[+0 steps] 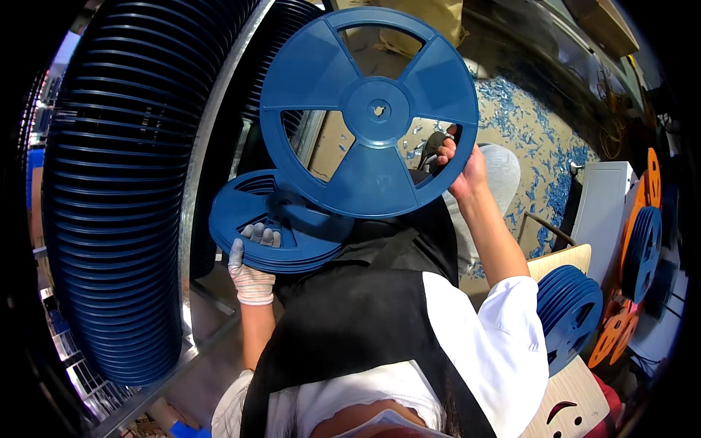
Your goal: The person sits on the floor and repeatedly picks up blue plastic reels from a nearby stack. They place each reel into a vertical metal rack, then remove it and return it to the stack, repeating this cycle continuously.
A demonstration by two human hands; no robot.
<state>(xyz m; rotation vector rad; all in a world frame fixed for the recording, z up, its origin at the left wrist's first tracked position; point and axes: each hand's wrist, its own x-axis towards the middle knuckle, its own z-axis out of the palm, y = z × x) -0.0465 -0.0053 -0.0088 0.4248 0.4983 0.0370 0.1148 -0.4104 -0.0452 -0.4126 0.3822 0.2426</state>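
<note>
A large blue plastic reel with three wide openings and a small centre hole is held up in front of me. My bare right hand grips its right rim, fingers curled through an opening. Lower and to the left, a stack of similar blue reels rests by my lap. My left hand, in a pale knitted glove, is wrapped round the stack's near left rim, its fingers showing through an opening. The raised reel's shadow falls on the stack.
A long row of dark blue reels stands on a metal rack at my left. At the right, more blue reels lean on a wooden chair, beside orange reels and a white box. Blue scraps litter the floor.
</note>
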